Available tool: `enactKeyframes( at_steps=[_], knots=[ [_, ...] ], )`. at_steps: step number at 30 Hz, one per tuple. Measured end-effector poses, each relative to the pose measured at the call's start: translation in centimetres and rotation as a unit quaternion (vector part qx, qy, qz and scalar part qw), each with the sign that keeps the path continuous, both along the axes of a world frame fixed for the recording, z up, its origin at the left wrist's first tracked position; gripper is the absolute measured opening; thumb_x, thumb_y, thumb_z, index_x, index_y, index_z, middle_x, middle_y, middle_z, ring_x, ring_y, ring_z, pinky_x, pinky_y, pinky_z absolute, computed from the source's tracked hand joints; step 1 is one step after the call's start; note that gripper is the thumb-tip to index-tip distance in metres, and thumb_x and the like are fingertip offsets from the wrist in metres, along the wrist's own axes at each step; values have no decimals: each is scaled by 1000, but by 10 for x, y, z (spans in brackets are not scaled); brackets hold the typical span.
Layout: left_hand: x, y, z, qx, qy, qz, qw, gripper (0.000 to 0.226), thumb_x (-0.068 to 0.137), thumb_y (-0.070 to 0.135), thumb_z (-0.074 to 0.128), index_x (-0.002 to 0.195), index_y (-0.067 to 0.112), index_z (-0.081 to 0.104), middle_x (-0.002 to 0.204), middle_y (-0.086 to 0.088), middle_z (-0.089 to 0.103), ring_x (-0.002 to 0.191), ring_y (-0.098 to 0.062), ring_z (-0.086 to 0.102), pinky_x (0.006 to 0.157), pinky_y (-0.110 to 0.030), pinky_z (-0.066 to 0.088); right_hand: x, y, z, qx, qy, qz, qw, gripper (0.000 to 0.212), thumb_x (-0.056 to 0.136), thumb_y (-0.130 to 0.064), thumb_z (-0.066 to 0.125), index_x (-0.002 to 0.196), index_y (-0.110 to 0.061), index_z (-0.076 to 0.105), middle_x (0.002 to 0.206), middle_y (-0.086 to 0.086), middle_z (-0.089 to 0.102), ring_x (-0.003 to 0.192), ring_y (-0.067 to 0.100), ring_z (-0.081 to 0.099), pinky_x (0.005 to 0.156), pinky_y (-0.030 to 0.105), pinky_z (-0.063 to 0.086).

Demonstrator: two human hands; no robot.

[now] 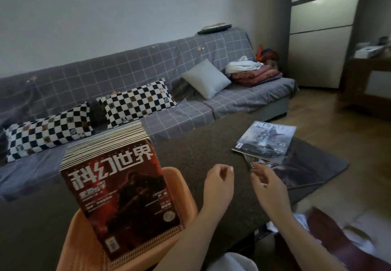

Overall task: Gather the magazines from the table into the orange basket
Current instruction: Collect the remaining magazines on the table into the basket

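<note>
Basket (84,239), nearest, holds a leaning stack (118,186); right of the basket, left hand (219,183) loosely curled, empty; right hand (267,183) relaxed, empty, nearer the magazines (266,139); they lie beyond its fingertips, long axis slanting away rightward.

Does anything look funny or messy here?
Yes. The stack of magazines leans tilted in the orange basket, sticking up well above its rim. Two magazines left on the table hang over its far edge.
</note>
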State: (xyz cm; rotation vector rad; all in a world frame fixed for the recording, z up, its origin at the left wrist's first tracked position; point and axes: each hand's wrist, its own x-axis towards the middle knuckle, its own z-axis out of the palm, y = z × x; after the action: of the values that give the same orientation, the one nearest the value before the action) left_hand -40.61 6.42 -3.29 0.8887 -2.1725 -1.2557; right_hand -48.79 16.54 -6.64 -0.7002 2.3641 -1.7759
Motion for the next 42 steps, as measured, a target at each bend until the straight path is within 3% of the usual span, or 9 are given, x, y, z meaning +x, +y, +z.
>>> enactKeyframes(
  at_steps=[3, 7, 10, 13, 16, 19, 28, 35, 42],
  knots=[
    [-31, 10, -15, 17, -17, -6, 1000, 13, 96, 34, 51, 104, 28, 59, 106, 5, 61, 92, -4, 58, 75, -16, 45, -24, 16, -13, 22, -16, -46, 999, 33, 91, -19, 56, 124, -22, 56, 107, -5, 66, 89, 5, 58, 67, 14, 41],
    [-71, 19, -34, 46, -49, -6, 998, 20, 96, 33, 50, 113, 26, 59, 113, 5, 61, 90, 0, 54, 66, -10, 37, -60, 36, -33, 86, -3, -109, 990, 28, 89, -24, 58, 117, -19, 62, 104, 1, 69, 93, 17, 61, 77, 31, 48],
    [-97, 22, -47, 63, -81, -10, 995, 34, 97, 32, 49, 128, 17, 56, 123, 1, 60, 98, -3, 52, 72, -9, 37, -92, 47, -49, 217, 61, -173, 959, 36, 88, -36, 57, 120, -19, 61, 116, 5, 65, 108, 27, 56, 89, 38, 43],
    [-118, 25, -58, 69, -91, -17, 993, 39, 98, 30, 49, 133, 14, 52, 126, -3, 61, 98, -4, 54, 64, -8, 40, -128, 54, -60, 373, 52, -187, 907, 61, 86, -57, 49, 135, -21, 46, 143, 4, 44, 131, 27, 35, 104, 41, 28],
    [-131, 28, -62, 64, -89, -25, 994, 40, 98, 28, 48, 135, 12, 51, 129, -6, 59, 112, -14, 58, 88, -23, 50, -154, 54, -65, 421, 23, -183, 888, 82, 78, -72, 45, 141, -21, 34, 147, 7, 33, 132, 31, 27, 105, 45, 24],
    [-136, 30, -66, 38, -100, -26, 994, 44, 98, 29, 48, 138, 12, 48, 135, -6, 56, 126, -20, 49, 105, -36, 43, -162, 50, -63, 455, 44, -183, 870, 86, 72, -78, 45, 135, -21, 41, 135, 9, 41, 123, 31, 33, 98, 43, 29],
    [-114, 23, -60, 76, -120, 40, 989, 52, 96, 30, 53, 143, 14, 38, 139, -5, 53, 125, -21, 52, 100, -33, 43, -113, 56, -61, 444, 81, -148, 880, 92, 67, -82, 46, 133, -17, 44, 126, 7, 43, 119, 28, 35, 99, 39, 30],
    [-58, 39, -67, 70, -132, 63, 987, 57, 91, 33, 58, 142, 19, 36, 135, -4, 51, 113, -19, 57, 83, -31, 53, -64, 80, -63, 393, 92, -162, 900, 80, 72, -76, 48, 133, -25, 48, 118, 2, 48, 115, 23, 38, 97, 37, 31],
    [-86, 16, -59, 10, -150, 109, 983, 56, 90, 35, 59, 139, 15, 41, 144, -11, 36, 132, -27, 39, 109, -47, 35, -68, 59, -49, 349, 74, -173, 918, 59, 78, -66, 53, 122, -27, 57, 124, 2, 49, 117, 24, 35, 99, 39, 23]
  ],
)
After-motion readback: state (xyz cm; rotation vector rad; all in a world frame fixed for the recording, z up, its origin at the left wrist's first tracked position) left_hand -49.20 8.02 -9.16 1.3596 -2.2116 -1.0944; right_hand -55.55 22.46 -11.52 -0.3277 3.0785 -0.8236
